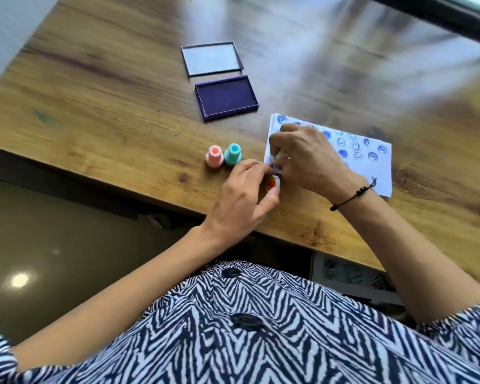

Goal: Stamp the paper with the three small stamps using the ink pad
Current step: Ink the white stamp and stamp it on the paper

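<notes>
The white paper, covered with several blue round prints, lies near the table's front edge. My right hand rests over its left end, fingers closed on a small pale stamp. My left hand meets it from the left and pinches a small round orange piece, partly hidden by the fingers. A pink stamp and a teal stamp stand upright side by side just left of my hands. The open purple ink pad sits farther back.
The ink pad's lid lies upturned behind the pad. The wooden table has its front edge right under my wrists. A dark bar crosses the far right corner. A black cord bracelet circles my right wrist.
</notes>
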A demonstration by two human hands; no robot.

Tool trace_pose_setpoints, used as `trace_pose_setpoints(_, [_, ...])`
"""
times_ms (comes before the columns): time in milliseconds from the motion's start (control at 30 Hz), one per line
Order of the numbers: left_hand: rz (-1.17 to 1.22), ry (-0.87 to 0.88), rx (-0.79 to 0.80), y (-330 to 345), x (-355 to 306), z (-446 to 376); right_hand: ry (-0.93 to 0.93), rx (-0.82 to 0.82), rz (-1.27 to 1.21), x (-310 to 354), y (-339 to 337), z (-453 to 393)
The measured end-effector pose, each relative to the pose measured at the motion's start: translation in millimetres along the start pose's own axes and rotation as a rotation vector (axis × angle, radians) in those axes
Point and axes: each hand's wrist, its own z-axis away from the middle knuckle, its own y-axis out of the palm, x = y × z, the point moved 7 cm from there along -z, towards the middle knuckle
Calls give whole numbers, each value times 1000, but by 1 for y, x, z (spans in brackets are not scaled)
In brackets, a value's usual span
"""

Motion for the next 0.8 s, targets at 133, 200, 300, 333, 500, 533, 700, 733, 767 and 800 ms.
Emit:
trace_pose_setpoints(133, [-6, 2, 2, -1, -1, -1, 9, -34, 27, -2, 2, 0])
trace_pose_setpoints(200, [-6, 4, -5, -1, -2, -1, 17, -41, 17, -2, 2, 0])
trace_pose_setpoints(300, [-12, 10, -3, 0, -2, -1, 24, -46, 5, -3, 3, 2])
trace_pose_setpoints(333, [-14, 10, -2, 0, -2, -1, 23, -47, 7, -2, 3, 1])
trace_pose_setpoints(500, [-33, 17, -6, 1, -2, 0, 61, -92, -151, -9, -7, 6])
trace_pose_setpoints(533, [-39, 24, -6, 1, -2, 0, 81, -147, -221, -13, -14, 9])
trace_pose_setpoints(700, [-28, 22, -9, 3, -1, 1, 232, -395, -536, -40, -51, 28])
trace_pose_setpoints(733, [-25, 24, -11, 3, -1, 1, 264, -392, -585, -44, -52, 32])
trace_pose_setpoints(767, [-19, 23, -13, 2, -1, 2, 284, -373, -630, -47, -49, 34])
trace_pose_setpoints(800, [-8, 18, -14, 2, -1, 2, 298, -348, -673, -48, -45, 37])
